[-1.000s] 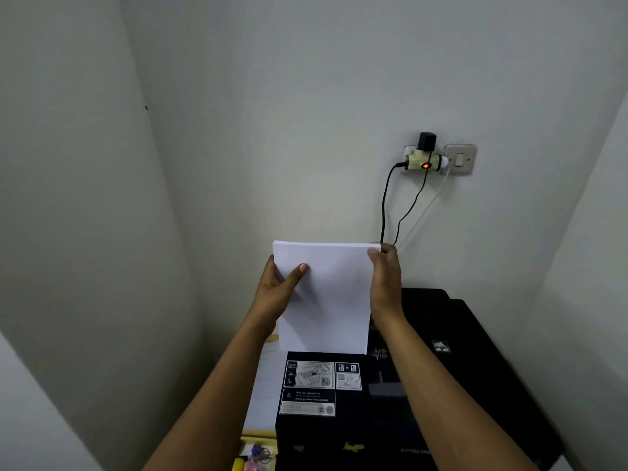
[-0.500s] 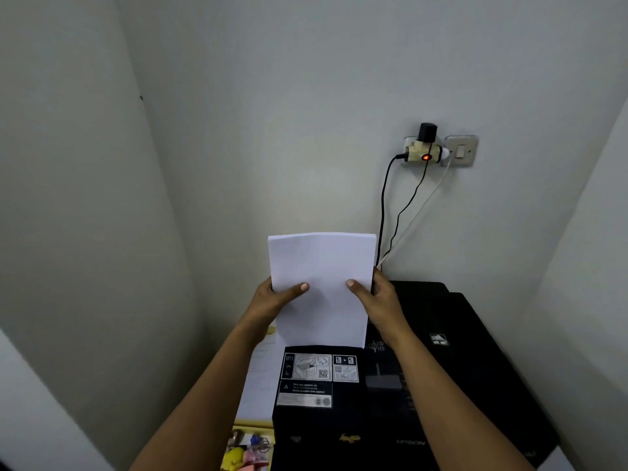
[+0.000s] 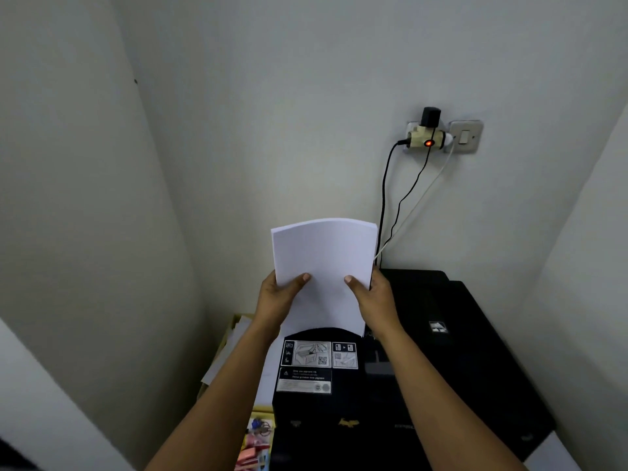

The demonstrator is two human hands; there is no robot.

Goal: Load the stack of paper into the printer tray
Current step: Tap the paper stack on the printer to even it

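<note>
One stack of paper, white, held upright above the rear of one black printer, lower edge dipping behind the printer's raised flap with its three white labels, top edge slightly bowed. Two hands on the stack: left hand clamped on the left edge, thumb laid across the front sheet, fingers hidden behind; right hand clamped on the right edge the same way, thumb on the front, fingers wrapped round the back. Both grips low on the stack, near its bottom half. On the wall behind, one socket adapter with one red light lit, one switch plate just beside it, three cables hanging down behind the printer: two black, one white. Left of the printer, loose papers and a few small coloured items, too blurred to count
</note>
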